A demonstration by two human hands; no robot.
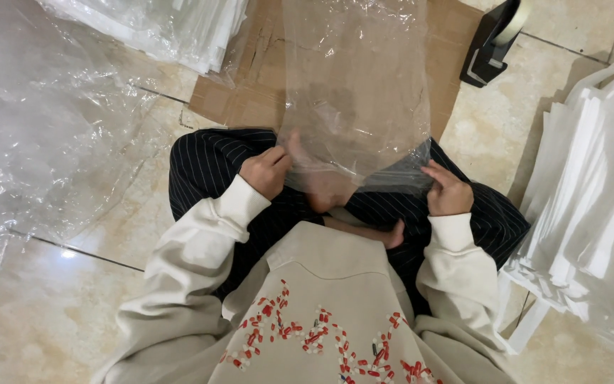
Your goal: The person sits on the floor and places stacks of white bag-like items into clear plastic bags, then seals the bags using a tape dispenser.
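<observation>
While the person sits cross-legged on the tile floor (94,235), both hands work one clear bag.

Bag: the clear bag (355,92) stretches away from the lap over the cardboard (250,85), its near edge gathered above the crossed legs (207,167) in striped trousers.

Left hand: the left hand (266,171) is closed on the bag's near left corner, thumb and fingers pinched together on the film.

Right hand: the right hand (448,190) pinches the bag's near right corner, fingers curled onto the plastic.

Left side: loose plastic sheet (44,121) lies crumpled over the tiles, well apart from the left hand, reaching to the picture's left edge.

Far left: a stack of bagged white packs (172,28) sits at the top, overlapping the cardboard's corner.

Right side: a second white stack (591,206) fills the right edge, near the right knee, leaving only a narrow strip of tile between.

Far right: a black tape dispenser (493,41) stands just beside the cardboard's right edge, apart from the bag.

In the way: nothing lies on top of the bag; knees hem it in on both sides near the hands.

Open room: bare tile shows near left of the legs and between cardboard and right stack.
</observation>
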